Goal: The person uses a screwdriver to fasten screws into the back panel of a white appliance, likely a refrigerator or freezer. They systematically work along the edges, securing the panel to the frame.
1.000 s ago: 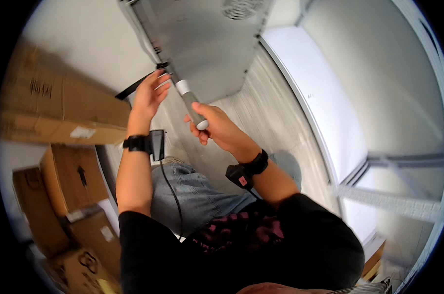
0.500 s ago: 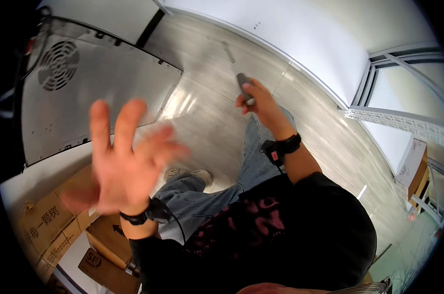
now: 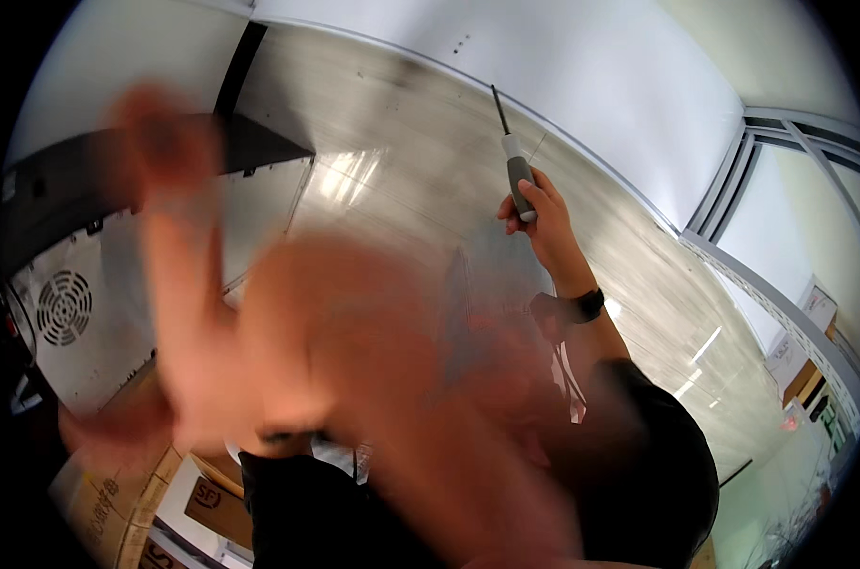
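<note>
My left hand [image 3: 259,332] fills the middle of the picture, very close to the camera and blurred by motion, fingers spread, nothing in it. My right hand [image 3: 536,216] is stretched out farther off and is closed around the grey handle of a screwdriver [image 3: 515,166], whose thin dark shaft points up and away over the pale floor. A dark band sits on my right wrist [image 3: 586,305]. A grey metal appliance case with a round fan grille [image 3: 64,308] lies at the left, partly hidden behind my left hand.
Brown cardboard boxes [image 3: 131,512] stand at the lower left. A white wall [image 3: 591,66] runs along the top, and window frames [image 3: 781,161] line the right side. The floor is pale wood-look planking [image 3: 401,133].
My left hand has risen from the metal case toward the camera and now covers much of the view. The right hand with the screwdriver has drawn away from the case.
</note>
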`<control>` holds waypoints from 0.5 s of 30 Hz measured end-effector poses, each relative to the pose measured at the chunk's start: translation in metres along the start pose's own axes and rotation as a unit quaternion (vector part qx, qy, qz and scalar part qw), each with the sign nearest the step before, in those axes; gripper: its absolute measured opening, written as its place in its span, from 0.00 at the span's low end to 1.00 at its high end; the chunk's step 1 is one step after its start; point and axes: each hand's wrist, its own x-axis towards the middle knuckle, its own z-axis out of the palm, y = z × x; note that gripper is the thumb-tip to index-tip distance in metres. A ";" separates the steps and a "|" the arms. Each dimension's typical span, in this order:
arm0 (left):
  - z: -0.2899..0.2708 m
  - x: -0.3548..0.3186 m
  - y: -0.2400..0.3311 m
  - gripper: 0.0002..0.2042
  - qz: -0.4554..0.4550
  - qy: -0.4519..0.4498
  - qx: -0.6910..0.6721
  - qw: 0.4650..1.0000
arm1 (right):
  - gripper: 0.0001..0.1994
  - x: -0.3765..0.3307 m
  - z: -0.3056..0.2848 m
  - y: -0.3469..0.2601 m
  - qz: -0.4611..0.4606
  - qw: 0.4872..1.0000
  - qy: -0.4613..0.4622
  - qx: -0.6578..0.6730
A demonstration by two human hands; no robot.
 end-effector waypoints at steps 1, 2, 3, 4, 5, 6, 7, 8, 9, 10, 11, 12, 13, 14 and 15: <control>-0.022 0.008 0.007 0.36 0.022 0.040 0.038 0.998 | 0.22 0.004 -0.003 -0.006 -0.008 1.000 -0.002 0.011; -0.046 0.012 0.014 0.36 0.043 0.098 0.096 0.990 | 0.22 0.010 -0.001 -0.009 -0.021 0.999 -0.006 0.028; -0.087 0.019 0.020 0.34 0.032 0.124 0.171 0.977 | 0.22 0.015 -0.001 -0.009 -0.039 0.998 0.004 0.042; -0.118 0.024 0.026 0.33 0.024 0.154 0.252 0.955 | 0.22 0.019 0.004 -0.010 -0.053 0.997 0.006 0.058; -0.144 0.033 0.025 0.29 -0.035 0.241 0.344 0.907 | 0.23 0.024 0.005 -0.013 -0.046 0.996 0.019 0.074; -0.173 0.047 0.022 0.25 -0.093 0.315 0.427 0.843 | 0.22 0.028 0.003 -0.015 -0.054 0.995 0.040 0.074; -0.205 0.060 0.018 0.22 -0.144 0.341 0.498 0.784 | 0.22 0.032 0.000 -0.014 -0.056 0.994 0.056 0.075; -0.239 0.071 0.010 0.19 -0.195 0.365 0.561 0.717 | 0.21 0.032 -0.003 -0.011 -0.053 0.993 0.073 0.075; -0.275 0.078 0.003 0.19 -0.219 0.357 0.607 0.676 | 0.21 0.032 -0.006 -0.009 -0.055 0.993 0.084 0.060; -0.309 0.088 -0.006 0.18 -0.240 0.345 0.650 0.633 | 0.21 0.033 -0.011 -0.005 -0.059 0.993 0.097 0.044; -0.330 0.098 -0.015 0.19 -0.251 0.336 0.693 0.587 | 0.20 0.029 -0.015 -0.003 -0.059 0.992 0.109 0.028; -0.348 0.110 -0.023 0.20 -0.260 0.325 0.733 0.539 | 0.20 0.025 -0.018 -0.002 -0.067 0.989 0.125 0.035; -0.361 0.116 -0.030 0.21 -0.270 0.313 0.769 0.488 | 0.20 0.020 -0.017 0.001 -0.073 0.986 0.141 0.042; -0.372 0.118 -0.034 0.19 -0.289 0.288 0.798 0.443 | 0.20 0.016 -0.016 0.003 -0.078 0.984 0.154 0.048; -0.379 0.121 -0.041 0.18 -0.307 0.261 0.824 0.398 | 0.21 0.013 -0.016 0.005 -0.072 0.980 0.177 0.047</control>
